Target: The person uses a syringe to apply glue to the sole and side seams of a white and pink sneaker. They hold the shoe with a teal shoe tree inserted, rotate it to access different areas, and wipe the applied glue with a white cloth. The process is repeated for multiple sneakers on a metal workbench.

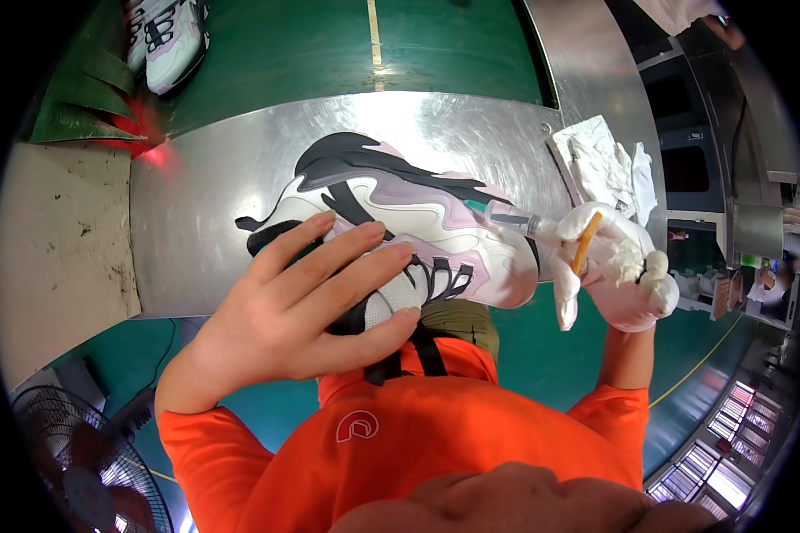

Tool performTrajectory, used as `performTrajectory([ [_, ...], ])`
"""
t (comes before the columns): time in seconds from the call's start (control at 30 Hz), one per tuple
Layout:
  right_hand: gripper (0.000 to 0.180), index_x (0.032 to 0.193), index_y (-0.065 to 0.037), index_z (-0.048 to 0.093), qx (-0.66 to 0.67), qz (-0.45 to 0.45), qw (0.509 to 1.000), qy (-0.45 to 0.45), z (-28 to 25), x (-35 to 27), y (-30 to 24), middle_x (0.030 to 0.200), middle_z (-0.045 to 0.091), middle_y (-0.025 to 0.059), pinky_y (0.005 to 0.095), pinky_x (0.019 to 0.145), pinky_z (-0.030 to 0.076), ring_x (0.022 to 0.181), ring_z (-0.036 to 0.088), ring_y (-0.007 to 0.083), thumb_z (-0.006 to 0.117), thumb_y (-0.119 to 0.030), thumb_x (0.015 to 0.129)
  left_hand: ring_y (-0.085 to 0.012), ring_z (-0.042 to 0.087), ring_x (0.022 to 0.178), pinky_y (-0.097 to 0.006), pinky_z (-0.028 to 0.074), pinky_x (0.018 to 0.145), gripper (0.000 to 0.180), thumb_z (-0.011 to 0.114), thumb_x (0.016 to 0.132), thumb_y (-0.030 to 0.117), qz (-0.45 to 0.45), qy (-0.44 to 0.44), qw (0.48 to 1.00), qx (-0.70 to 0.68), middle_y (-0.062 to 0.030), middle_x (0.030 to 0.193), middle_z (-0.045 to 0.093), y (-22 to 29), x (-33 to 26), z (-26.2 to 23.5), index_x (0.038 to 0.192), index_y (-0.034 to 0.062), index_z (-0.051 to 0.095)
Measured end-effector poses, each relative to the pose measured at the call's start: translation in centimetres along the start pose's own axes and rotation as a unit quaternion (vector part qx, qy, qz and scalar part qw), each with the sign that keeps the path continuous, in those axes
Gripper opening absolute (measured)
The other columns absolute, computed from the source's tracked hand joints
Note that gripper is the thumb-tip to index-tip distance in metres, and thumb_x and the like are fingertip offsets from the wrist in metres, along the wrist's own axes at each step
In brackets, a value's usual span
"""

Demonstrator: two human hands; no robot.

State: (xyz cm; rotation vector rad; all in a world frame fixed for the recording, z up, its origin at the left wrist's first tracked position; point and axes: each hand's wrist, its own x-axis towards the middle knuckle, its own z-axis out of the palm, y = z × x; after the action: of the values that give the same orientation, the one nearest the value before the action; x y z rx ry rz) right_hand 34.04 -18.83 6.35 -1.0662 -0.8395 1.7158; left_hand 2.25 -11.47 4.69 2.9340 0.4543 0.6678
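Observation:
A white, lilac and black sneaker (356,200) lies on its side on the steel bench, its dark sole facing the far side and its laces toward me. Across its upper rests my bare left hand (320,298), fingers spread and stretched out, the thumb by the laces. Closed around a clear syringe (517,221) is my right hand (615,266), in a white glove. The syringe's greenish tip reaches the seam between sole and upper; whether it touches is too small to tell. A thin yellow-orange strip (587,242) crosses the gloved fingers.
Crumpled white cloth (596,160) lies on the bench at the right. Beyond the steel bench (196,240) runs a green conveyor belt (302,53) carrying white sneakers (173,44) at the far left. Green flaps (89,93) hang there, near red light. A fan (84,475) stands lower left.

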Motion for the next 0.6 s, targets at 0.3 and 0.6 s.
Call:
performTrajectory([
  [0.3,0.104,0.119,0.018,0.047,0.04,-0.031,0.999,0.012,-2.3,-2.2,1.8,0.077,0.061,0.0233,0.0335,0.051,0.056,0.055,0.063,0.0289,0.08,-0.056,0.052,-0.0289,0.063,0.111,-0.044,0.047,0.098,0.025,0.075,0.07,0.016,0.001,-0.022,1.0,0.015,-0.0091,0.115,0.067,0.5,0.8,-0.3,0.093,0.0248,0.07],
  [0.6,0.103,0.121,0.019,0.042,0.149,-0.085,0.985,-0.036,-5.1,-3.8,5.2,0.08,0.06,0.0271,0.0361,0.054,0.056,0.06,0.063,0.0317,0.082,-0.05,0.055,-0.0286,0.063,0.11,-0.044,0.049,0.095,0.021,0.072,0.074,0.017,-0.033,-0.055,0.997,0.045,-0.009,0.114,0.067,1.9,1.6,-0.6,0.093,0.0243,0.067],
])
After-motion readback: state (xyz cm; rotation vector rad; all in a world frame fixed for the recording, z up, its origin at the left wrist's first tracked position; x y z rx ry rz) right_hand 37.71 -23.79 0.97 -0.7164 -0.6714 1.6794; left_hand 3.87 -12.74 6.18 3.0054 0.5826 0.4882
